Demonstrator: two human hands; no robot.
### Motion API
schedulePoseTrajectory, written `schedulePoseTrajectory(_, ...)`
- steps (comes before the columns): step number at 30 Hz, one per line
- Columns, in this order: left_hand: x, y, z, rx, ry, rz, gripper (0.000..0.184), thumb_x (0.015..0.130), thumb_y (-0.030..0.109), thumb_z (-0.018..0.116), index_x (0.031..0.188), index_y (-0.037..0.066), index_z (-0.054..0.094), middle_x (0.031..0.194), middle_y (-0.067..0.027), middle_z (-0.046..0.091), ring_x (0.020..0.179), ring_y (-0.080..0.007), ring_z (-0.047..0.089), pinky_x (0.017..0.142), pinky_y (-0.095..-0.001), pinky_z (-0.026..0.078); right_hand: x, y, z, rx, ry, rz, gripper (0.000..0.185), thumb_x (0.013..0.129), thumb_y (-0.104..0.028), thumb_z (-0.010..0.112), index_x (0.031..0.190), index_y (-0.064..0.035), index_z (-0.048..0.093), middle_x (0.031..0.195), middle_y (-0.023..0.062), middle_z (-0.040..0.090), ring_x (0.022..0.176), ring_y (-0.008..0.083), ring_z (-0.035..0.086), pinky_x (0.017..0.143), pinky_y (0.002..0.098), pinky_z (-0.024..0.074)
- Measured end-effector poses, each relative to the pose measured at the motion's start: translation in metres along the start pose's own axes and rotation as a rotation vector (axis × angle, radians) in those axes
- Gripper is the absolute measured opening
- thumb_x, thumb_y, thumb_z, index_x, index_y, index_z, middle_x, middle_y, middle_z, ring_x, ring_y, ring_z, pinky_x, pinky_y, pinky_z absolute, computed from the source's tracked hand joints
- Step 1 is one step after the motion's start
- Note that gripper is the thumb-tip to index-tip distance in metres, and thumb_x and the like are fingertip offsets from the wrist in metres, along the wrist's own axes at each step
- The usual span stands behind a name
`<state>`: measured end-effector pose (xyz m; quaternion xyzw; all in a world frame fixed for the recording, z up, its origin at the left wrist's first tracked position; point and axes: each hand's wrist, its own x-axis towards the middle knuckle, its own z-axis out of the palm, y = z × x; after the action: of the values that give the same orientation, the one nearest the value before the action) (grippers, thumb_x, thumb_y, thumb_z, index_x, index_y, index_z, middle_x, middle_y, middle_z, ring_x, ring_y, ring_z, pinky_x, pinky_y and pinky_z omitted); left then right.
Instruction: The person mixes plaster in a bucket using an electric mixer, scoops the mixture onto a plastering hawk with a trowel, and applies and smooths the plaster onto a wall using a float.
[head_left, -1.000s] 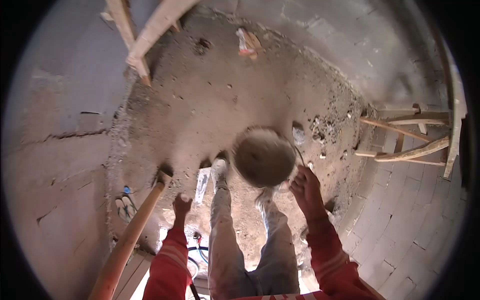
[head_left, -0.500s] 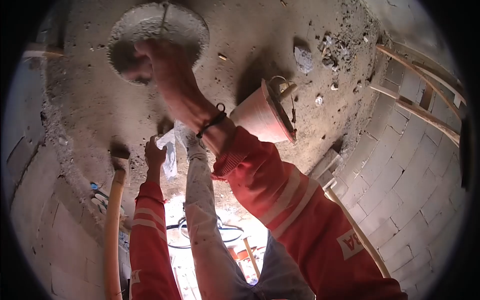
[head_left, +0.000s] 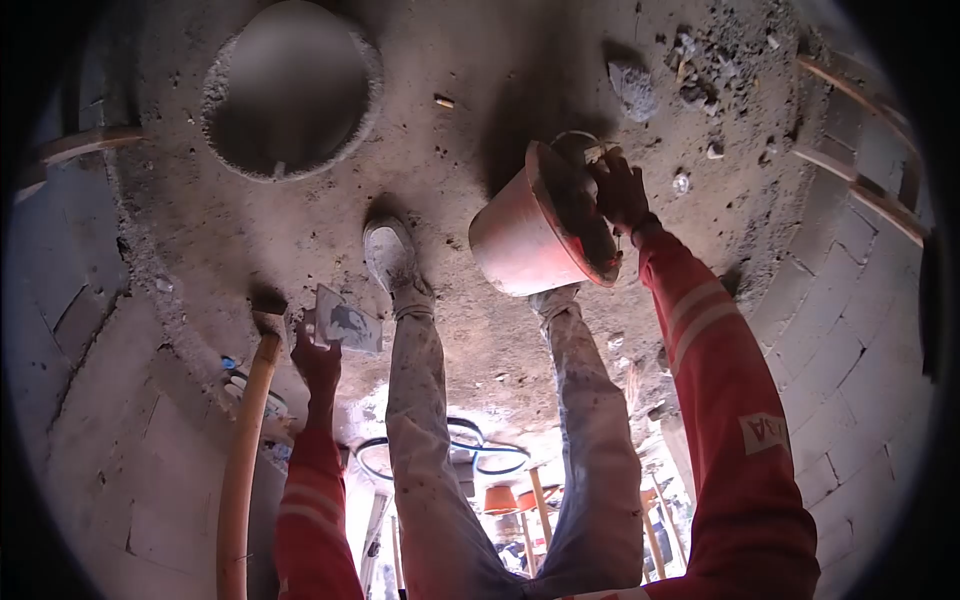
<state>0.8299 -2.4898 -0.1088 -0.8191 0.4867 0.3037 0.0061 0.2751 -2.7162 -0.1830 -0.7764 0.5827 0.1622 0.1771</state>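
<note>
An orange-red bucket [head_left: 520,235] leans over on the floor in front of my right foot, its mouth turned to the right. My right hand [head_left: 622,190] is closed at the bucket's upper rim, beside its wire handle. Low on the left, my left hand [head_left: 318,358] has its fingers curled at the edge of a flat grey trowel [head_left: 350,325], which it appears to hold. Far forward on the left is a round basin [head_left: 366,115] with a rough, crusted rim; its inside is dark and blurred.
A long wooden handle [head_left: 245,460] rises at the left. Stone rubble [head_left: 700,75] and a grey block [head_left: 633,90] lie front right. Wooden pieces [head_left: 870,190] stand by the right block wall. Blue hose [head_left: 480,445] loops behind my legs, near more buckets [head_left: 500,500].
My right hand was at the bucket's handle, passed over the basin, and is now back at the bucket's rim. The bucket has gone from mouth-up to tilted. My left hand has shifted beside the trowel.
</note>
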Motion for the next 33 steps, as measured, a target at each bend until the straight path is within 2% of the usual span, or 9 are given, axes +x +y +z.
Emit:
schedulePoseTrajectory(5,-0.060,0.016,-0.034,-0.099,0.132,-0.111,0.043,0.075,0.005,0.064,0.116,0.000,0.053,0.109,-0.0208,0.064,0.097,-0.0360,0.063,0.080,-0.0432,0.053,0.019,0.024,0.076,-0.453,0.038,-0.159,0.026,0.087,-0.021,0.061,0.111,-0.0137,0.068,0.126,0.0161,0.054,0.127,0.0339,0.043,0.099,0.0597,0.0359)
schedulePoseTrajectory(8,-0.089,0.079,-0.062,-0.138,0.186,-0.200,0.038,0.079,0.001,0.060,0.116,-0.003,0.052,0.112,-0.0191,0.062,0.099,-0.0300,0.062,0.079,-0.0406,0.054,0.008,0.027,0.069,-0.289,0.046,-0.235,0.029,0.088,-0.024,0.059,0.112,-0.0108,0.069,0.118,0.0149,0.058,0.118,0.0325,0.051,0.102,0.0580,0.0342)
schedulePoseTrajectory(10,-0.114,0.096,-0.075,-0.140,0.231,-0.258,0.035,0.082,-0.003,0.058,0.117,-0.004,0.054,0.110,-0.0172,0.061,0.100,-0.0269,0.062,0.087,-0.0416,0.053,-0.016,0.029,0.039,-0.141,0.054,-0.326,0.032,0.088,-0.021,0.059,0.118,-0.0091,0.064,0.099,0.0121,0.062,0.101,0.0292,0.058,0.098,0.0550,0.0383)
schedulePoseTrajectory(13,-0.140,0.124,-0.081,-0.170,0.329,-0.224,0.034,0.081,0.003,0.060,0.113,-0.005,0.053,0.107,-0.0192,0.061,0.094,-0.0274,0.062,0.074,-0.0398,0.056,-0.064,0.047,-0.014,0.215,0.298,-0.381,0.032,0.086,-0.017,0.061,0.117,-0.0083,0.061,0.070,0.0049,0.059,0.068,0.0253,0.060,0.081,0.0442,0.0490)
schedulePoseTrajectory(14,-0.147,0.140,-0.080,-0.162,0.370,-0.216,0.034,0.080,0.004,0.060,0.112,-0.005,0.054,0.106,-0.0191,0.061,0.092,-0.0275,0.062,0.074,-0.0401,0.055,-0.077,0.055,-0.041,0.138,0.163,-0.334,0.034,0.083,-0.017,0.065,0.116,-0.0089,0.060,0.072,0.0062,0.061,0.066,0.0252,0.062,0.066,0.0409,0.0510)
schedulePoseTrajectory(17,-0.169,0.177,-0.078,-0.110,0.439,-0.244,0.034,0.077,0.008,0.062,0.108,-0.005,0.056,0.101,-0.0191,0.062,0.085,-0.0278,0.061,0.073,-0.0410,0.054,-0.100,0.080,-0.098,0.188,-0.111,-0.068,0.040,0.081,-0.016,0.067,0.118,-0.0071,0.058,0.074,0.0092,0.063,0.069,0.0318,0.065,0.061,0.0429,0.0509)
schedulePoseTrajectory(26,-0.252,0.209,-0.049,-0.342,0.370,-0.357,0.034,0.075,0.003,0.061,0.108,-0.006,0.057,0.095,-0.0181,0.062,0.085,-0.0276,0.057,0.080,-0.0396,0.048,-0.052,0.111,0.076,1.278,0.019,0.357,0.039,0.084,-0.022,0.069,0.114,0.0009,0.061,0.085,0.0125,0.068,0.076,0.0270,0.065,0.069,0.0395,0.0500)
schedulePoseTrajectory(29,-0.271,0.214,-0.051,-0.390,0.275,-0.430,0.030,0.071,0.000,0.059,0.100,-0.005,0.055,0.089,-0.0150,0.058,0.082,-0.0231,0.054,0.077,-0.0373,0.047,-0.049,0.067,0.029,1.653,0.067,0.613,0.034,0.084,-0.019,0.070,0.111,0.0002,0.063,0.090,0.0057,0.067,0.080,0.0194,0.061,0.072,0.0343,0.0480)
schedulePoseTrajectory(33,-0.294,0.216,-0.048,-0.576,0.260,-0.543,0.025,0.072,0.000,0.062,0.096,-0.002,0.056,0.088,-0.0091,0.056,0.081,-0.0154,0.056,0.067,-0.0306,0.051,-0.095,0.042,-0.055,2.120,0.177,0.548,0.025,0.090,-0.019,0.068,0.110,-0.0039,0.063,0.097,0.0014,0.064,0.088,0.0129,0.061,0.078,0.0319,0.0492)
